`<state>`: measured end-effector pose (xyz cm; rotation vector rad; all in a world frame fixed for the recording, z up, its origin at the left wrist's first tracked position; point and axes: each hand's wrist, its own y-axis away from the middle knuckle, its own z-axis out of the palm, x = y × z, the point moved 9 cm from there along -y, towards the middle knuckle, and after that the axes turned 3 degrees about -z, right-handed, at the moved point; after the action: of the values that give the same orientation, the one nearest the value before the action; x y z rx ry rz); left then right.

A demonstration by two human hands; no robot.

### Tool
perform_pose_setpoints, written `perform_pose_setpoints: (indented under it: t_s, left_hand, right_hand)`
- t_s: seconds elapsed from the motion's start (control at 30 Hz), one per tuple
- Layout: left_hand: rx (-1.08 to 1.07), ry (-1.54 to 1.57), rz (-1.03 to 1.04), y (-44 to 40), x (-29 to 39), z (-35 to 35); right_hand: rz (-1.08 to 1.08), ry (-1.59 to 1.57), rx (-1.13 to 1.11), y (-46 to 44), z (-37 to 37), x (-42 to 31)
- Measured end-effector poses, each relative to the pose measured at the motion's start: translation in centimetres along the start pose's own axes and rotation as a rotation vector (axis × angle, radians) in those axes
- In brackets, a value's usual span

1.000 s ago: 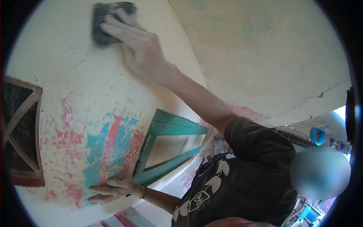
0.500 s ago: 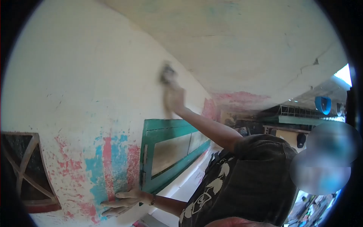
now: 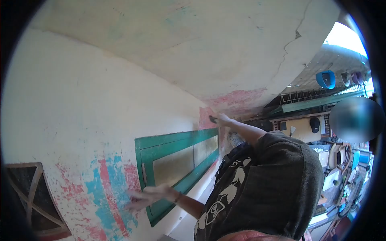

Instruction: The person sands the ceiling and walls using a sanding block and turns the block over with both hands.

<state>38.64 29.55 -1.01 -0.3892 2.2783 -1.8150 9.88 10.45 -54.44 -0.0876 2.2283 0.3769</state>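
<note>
My right hand [image 3: 222, 119] is small and far off, at the corner end of the wall, near a pink patch [image 3: 206, 117] just above the green frame [image 3: 146, 154]. Its fingers are closed on a dark flat pad [image 3: 212, 119], seen almost edge-on. My left hand [image 3: 150, 197] is slightly blurred, its fingers spread over the pink and blue paint streaks [image 3: 105, 184] and the left end of the frame. It holds nothing; whether it touches the wall cannot be made out.
A brown lattice opening [image 3: 34, 197] is at the lower left. A cracked wall [image 3: 225, 52] spans the top. Blue tub [image 3: 325, 79], dark cap [image 3: 315, 125] and chairs [image 3: 339, 156] show at the right. A patterned shoe [image 3: 234, 139] is beyond my right forearm.
My right hand has moved with the pad from high on the wall to near the corner, beside the frame. My left hand has shifted towards the frame. The view has turned.
</note>
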Motion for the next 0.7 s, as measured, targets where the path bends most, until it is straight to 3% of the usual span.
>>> perform_pose_setpoints:
  t_s: [0.1,0.17,0.23,0.4,0.5,0.57,0.63,0.67,0.7]
  left_hand:
    - [-0.411,0.582,0.023,4.7,7.3,3.9]
    - [-0.749,1.095,-0.203,8.3,11.9,6.9]
    - [-0.802,1.277,-0.034,8.8,16.6,6.9]
    - [-0.692,1.583,0.195,4.4,26.5,6.9]
    - [-0.519,1.51,0.38,-1.3,32.4,6.4]
    - [-0.43,1.47,0.423,-4.2,36.3,5.5]
    - [-0.432,1.375,0.481,-3.7,41.4,7.0]
    - [-0.43,1.321,0.506,-3.3,43.3,7.8]
    - [-0.429,1.335,0.474,-3.2,44.3,7.9]
  right_hand:
    - [0.06,-0.182,0.438,7.1,-8.6,4.9]
    - [0.129,-0.208,0.47,12.0,-16.8,3.1]
    - [-0.069,-0.191,0.76,17.1,-26.2,-0.8]
    - [-0.414,0.184,1.553,34.4,-46.7,-15.1]
    - [-0.384,0.451,1.994,43.8,-52.6,-20.2]
    - [-0.626,0.396,2.292,47.6,-54.8,-22.7]
    - [-0.755,0.428,2.497,47.3,-55.5,-24.2]
    - [-0.754,0.512,2.468,45.7,-56.3,-24.5]
    - [-0.682,0.665,2.259,42.1,-58.1,-24.4]
